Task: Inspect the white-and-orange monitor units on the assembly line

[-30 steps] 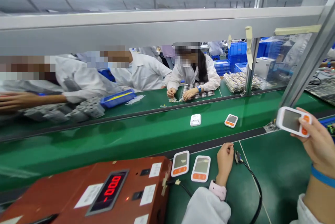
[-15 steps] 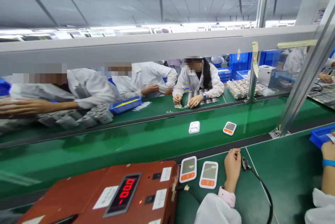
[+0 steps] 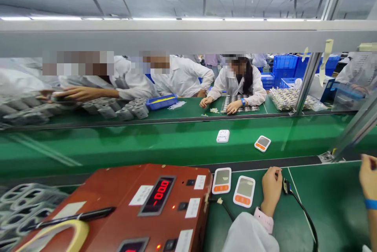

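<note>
**Left hand beside cable plug, right hand at frame edge**

Landmark: red tester box (image 3: 141, 208), display reads 000.
- Left hand (image 3: 271, 189) rests on the green mat (image 3: 330, 205) right of the box, fingers curled together in a loose fist, gripping nothing I can see.
- Black cable plug (image 3: 286, 186) lies on the mat just beside the knuckles, on the side away from the box. Touching or not: cannot tell. Its cable runs back toward the wearer.
- Two white monitor units (image 3: 222, 180) (image 3: 244, 191), face up, sit between the box and the left hand, close to the fingers but apart from them.
- Right hand (image 3: 368, 176) is far right of the box, cropped by the frame; finger state cannot be told.
- Beyond the box, on the conveyor belt (image 3: 147, 146): two more units (image 3: 223, 136) (image 3: 262, 143).
</note>
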`<state>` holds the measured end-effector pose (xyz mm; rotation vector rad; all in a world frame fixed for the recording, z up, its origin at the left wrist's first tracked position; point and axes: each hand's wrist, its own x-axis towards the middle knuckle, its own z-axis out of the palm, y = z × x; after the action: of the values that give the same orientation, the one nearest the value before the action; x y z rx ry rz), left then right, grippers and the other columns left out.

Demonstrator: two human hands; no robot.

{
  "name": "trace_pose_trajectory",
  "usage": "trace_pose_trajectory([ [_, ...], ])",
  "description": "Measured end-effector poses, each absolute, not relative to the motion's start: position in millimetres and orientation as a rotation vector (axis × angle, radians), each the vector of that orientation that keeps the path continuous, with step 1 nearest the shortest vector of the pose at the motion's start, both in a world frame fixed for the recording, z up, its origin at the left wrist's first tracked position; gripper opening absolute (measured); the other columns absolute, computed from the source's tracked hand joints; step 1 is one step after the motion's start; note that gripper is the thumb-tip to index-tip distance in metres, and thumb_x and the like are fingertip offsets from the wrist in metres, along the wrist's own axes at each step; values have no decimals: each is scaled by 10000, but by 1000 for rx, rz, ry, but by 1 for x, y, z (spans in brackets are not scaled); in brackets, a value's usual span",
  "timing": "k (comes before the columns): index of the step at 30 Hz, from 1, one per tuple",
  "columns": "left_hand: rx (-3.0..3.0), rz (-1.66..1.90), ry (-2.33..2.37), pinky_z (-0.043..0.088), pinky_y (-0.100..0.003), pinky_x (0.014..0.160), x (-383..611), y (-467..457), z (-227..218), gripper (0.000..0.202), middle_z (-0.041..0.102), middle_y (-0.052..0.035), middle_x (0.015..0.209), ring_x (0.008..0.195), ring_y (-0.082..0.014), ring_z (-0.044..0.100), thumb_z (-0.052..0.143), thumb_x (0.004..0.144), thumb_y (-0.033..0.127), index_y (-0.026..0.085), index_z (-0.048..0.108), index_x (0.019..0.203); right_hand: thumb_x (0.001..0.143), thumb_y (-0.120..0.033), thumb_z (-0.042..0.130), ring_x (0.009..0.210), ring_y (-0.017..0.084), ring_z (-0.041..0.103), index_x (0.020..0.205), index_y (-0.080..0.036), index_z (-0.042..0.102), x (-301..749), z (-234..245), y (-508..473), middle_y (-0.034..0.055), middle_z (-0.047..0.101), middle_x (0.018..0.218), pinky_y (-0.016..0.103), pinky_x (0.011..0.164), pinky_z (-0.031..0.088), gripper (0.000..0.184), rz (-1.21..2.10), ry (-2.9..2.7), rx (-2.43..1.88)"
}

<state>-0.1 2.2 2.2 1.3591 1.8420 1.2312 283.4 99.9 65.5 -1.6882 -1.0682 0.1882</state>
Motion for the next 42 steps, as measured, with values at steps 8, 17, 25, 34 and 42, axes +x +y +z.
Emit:
trace_pose_trajectory([
  [8, 1366, 1221, 1845, 447, -288, 671, 0, 4, -2, 258, 654, -37, 797, 583, -133, 551, 428, 806, 149, 176, 677, 866, 689, -498, 703, 866, 241, 619, 958, -134, 652, 60, 44, 138, 125, 642, 964, 348, 803, 474, 456, 985, -1913, -1368],
  [17, 1351, 1208, 1820, 458, -357, 633, -9, -1, -6, 119, 697, 6, 747, 738, -267, 654, 545, 774, 342, 318, 640, 705, 562, -256, 809, 1070, 331, 531, 1046, -133, 516, -38, 15, 130, 181, 586, 1093, 396, 888, 408, 579, 1014, -1901, -1406],
  [25, 1353, 1182, 1878, 444, -303, 656, -5, 1, -4, 186, 702, -84, 827, 753, -228, 642, 487, 788, 207, 169, 660, 846, 689, -267, 674, 852, 216, 632, 921, -165, 543, -14, 38, 101, 82, 661, 907, 313, 775, 485, 285, 1227, -1669, -1068],
  [34, 1390, 1201, 1899, 405, -256, 632, -4, 5, -5, 195, 660, -36, 726, 633, -163, 586, 474, 818, 205, 172, 666, 816, 752, -576, 668, 671, 135, 557, 904, -217, 536, 95, 104, 45, -28, 571, 755, 215, 580, 419, 411, 1667, -1180, -854],
  [42, 1431, 1257, 1861, 418, -256, 612, -9, 9, -18, 243, 678, -26, 758, 594, -155, 578, 463, 826, 293, 198, 678, 889, 657, -343, 780, 812, 177, 624, 1083, -247, 495, 129, 125, 39, -4, 634, 928, 272, 679, 490, 521, 1792, -1038, -774],
])
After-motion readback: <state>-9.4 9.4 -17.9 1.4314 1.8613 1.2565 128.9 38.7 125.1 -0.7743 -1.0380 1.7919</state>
